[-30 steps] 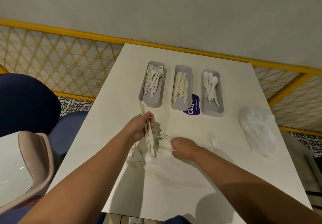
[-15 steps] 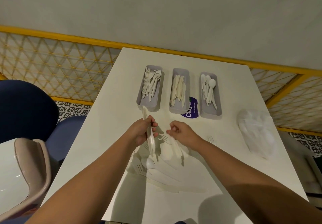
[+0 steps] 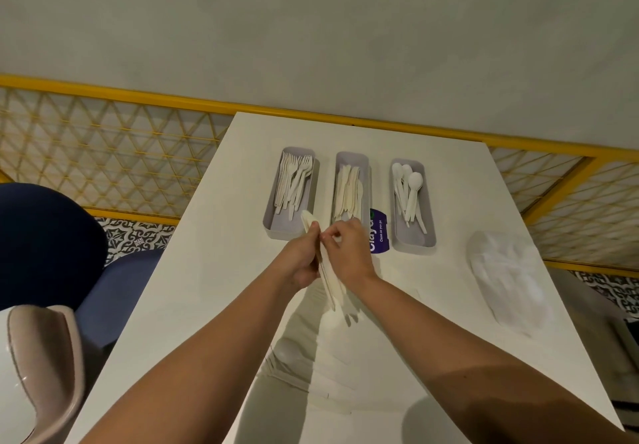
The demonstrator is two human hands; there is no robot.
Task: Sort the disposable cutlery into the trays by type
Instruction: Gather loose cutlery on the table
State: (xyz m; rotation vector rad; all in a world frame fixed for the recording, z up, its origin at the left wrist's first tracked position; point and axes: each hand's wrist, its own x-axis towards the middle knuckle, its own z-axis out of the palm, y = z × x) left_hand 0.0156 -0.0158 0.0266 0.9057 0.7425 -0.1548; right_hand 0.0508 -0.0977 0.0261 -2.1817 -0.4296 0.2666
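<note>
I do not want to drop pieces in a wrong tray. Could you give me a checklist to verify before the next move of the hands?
1. Left hand grips the bundle of cream cutlery: ok, fingers curled round it.
2. Right hand pinches the bundle near its top: ok.
3. Bundle is one type only: cannot tell; the pieces overlap, though they look like knives.
4. Knife tray is within reach, just beyond the hands: ok.
5. Fork tray and spoon tray each hold one type: ok.
6. Table is sorted out: not ok; loose cutlery lies nearer than the hands.
</note>
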